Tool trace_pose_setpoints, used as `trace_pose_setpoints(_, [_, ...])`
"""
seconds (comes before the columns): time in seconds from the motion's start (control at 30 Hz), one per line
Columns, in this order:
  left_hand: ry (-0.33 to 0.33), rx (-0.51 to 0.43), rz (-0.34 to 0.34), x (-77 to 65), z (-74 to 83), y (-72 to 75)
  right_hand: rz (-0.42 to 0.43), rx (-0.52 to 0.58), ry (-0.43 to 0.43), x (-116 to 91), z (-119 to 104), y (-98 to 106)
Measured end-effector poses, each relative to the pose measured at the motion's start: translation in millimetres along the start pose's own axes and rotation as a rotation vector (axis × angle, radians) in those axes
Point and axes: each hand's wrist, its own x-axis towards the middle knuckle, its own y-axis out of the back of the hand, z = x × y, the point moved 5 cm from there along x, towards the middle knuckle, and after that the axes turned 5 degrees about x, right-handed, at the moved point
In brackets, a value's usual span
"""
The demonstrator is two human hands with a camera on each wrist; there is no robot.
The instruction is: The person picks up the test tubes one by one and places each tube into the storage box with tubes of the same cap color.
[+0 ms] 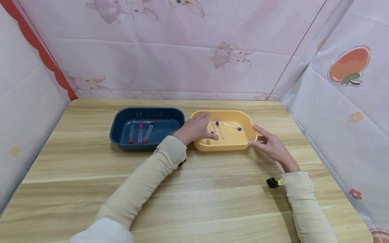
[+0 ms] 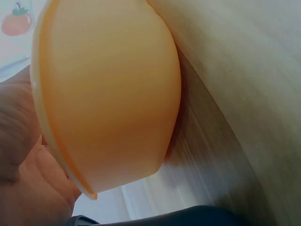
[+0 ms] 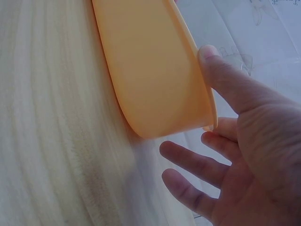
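A yellow tray (image 1: 223, 147) holds several clear tubes with blue caps, among them one tube (image 1: 231, 126) lying at the right and another (image 1: 220, 131) nearer the middle. My left hand (image 1: 196, 129) reaches over the tray's left end, thumb and fingers spread apart; its thumb is beside a blue cap (image 1: 217, 137). Whether it touches that tube is not clear, and the left wrist view shows mainly the tray's outer wall (image 2: 110, 94). At the right end, my right hand (image 1: 273, 147) holds the rim between thumb and index finger, the other fingers (image 3: 193, 162) hanging loose outside.
To the left stands a dark blue tray (image 1: 121, 145) with several red-capped clear tubes (image 1: 140, 133) inside. Both trays rest on a wood-grain table (image 1: 200, 202). Printed cloth walls (image 1: 170, 74) rise at the back and both sides.
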Motion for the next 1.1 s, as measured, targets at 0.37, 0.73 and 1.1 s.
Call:
trace_pose_setpoints(0.37, [-0.052,0.126,0.052,2.6,3.3,1.1,0.0,-0.006,0.001,2.3,0.7,-1.6])
trace_pose_setpoints(0.73, [-0.048,0.167,0.036,10.4,-2.5,-7.4,0.0,-0.004,0.003,2.0,1.2,-1.1])
trace_pose_setpoints(1.1, [-0.02,0.19,0.03,13.4,-0.8,-9.7,0.002,-0.001,0.002,1.9,2.1,-0.1])
